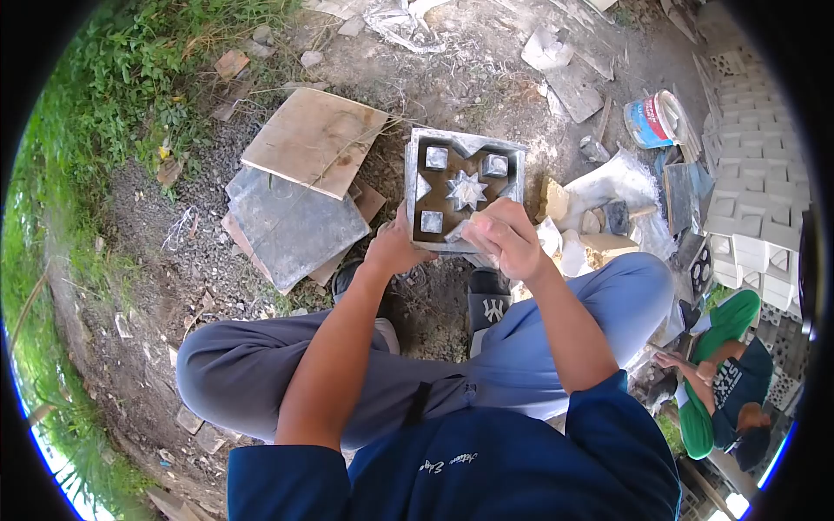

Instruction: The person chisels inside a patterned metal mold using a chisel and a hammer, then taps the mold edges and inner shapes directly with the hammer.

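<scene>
You are extending your bare left forearm point(330, 365) and bare right forearm point(573, 328) forward, your bare left hand point(395, 247) gripping, your bare right hand point(508, 241) curling inward.

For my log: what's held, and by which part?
The left hand holds the square mould by its near left corner; whether the right hand grips it is unclear.

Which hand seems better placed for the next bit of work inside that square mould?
Probably the right hand: it is over the near right corner of the square mould, while the left hand holds its left side, seemingly steadying it.
</scene>
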A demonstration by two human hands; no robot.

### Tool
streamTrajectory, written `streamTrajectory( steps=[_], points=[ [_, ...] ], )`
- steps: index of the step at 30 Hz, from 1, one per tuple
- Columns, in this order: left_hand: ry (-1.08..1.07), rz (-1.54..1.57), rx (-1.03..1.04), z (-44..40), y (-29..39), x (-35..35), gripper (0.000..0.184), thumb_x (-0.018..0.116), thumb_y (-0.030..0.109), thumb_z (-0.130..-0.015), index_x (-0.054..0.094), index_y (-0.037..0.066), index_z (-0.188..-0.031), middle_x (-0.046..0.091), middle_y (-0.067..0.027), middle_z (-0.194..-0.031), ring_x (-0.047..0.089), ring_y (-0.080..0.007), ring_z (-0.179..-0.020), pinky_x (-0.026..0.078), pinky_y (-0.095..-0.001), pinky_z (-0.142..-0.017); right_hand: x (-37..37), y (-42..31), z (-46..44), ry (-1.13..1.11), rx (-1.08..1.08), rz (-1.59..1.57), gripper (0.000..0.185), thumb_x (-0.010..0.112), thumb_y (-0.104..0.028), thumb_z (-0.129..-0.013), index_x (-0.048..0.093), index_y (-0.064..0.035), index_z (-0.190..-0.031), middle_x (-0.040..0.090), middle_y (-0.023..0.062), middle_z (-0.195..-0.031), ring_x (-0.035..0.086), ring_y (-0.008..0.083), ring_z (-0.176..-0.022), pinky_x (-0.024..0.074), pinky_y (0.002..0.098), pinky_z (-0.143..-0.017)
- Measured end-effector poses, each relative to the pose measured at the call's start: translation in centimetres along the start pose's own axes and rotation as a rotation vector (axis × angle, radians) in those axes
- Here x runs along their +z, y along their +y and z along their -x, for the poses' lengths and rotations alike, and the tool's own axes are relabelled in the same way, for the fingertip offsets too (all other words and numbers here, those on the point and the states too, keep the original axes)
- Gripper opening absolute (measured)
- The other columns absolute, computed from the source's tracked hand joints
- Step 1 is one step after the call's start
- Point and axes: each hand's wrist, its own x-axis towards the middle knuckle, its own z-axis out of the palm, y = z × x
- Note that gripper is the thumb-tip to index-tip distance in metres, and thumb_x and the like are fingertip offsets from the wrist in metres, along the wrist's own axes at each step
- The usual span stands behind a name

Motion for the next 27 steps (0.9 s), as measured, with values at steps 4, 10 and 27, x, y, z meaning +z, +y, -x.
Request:
streamTrajectory(
  steps=[4,10,27],
  points=[
    [0.013,-0.024,0.014,-0.4,0.8,-0.7,0.140,0.094,0.048,-0.066,0.004,0.007,-0.165,0.060,-0.0268,-0.142,0.053,-0.0471,-0.135,0.042,-0.0476,-0.115,-0.6,-0.3,-0.7,0.051,-0.044,0.052,0.058,0.050,-0.026,-0.107,0.033,-0.0059,-0.055,0.028,-0.0002,-0.048,0.026,0.0142,-0.047,0.0199,0.0339,-0.048],
    [0.052,0.010,0.080,-0.5,0.9,-0.5,0.134,0.094,0.043,-0.066,0.010,0.005,-0.162,0.062,-0.0268,-0.138,0.057,-0.0478,-0.130,0.044,-0.0491,-0.113,-0.6,0.8,-1.2,0.118,-0.072,0.190,0.057,0.050,-0.024,-0.107,0.033,-0.0066,-0.056,0.030,0.0003,-0.049,0.027,0.0142,-0.047,0.0204,0.0338,-0.048],
    [0.128,0.182,0.027,0.5,2.6,-1.4,0.092,0.064,0.047,-0.102,0.014,-0.001,-0.162,0.058,-0.0334,-0.141,0.058,-0.0471,-0.130,0.046,-0.0483,-0.107,-6.7,-7.5,2.3,0.805,-0.479,-0.299,0.049,0.046,-0.027,-0.105,0.036,-0.0111,-0.060,0.032,0.0029,-0.050,0.027,0.0140,-0.045,0.0215,0.0328,-0.045]
  ],
)
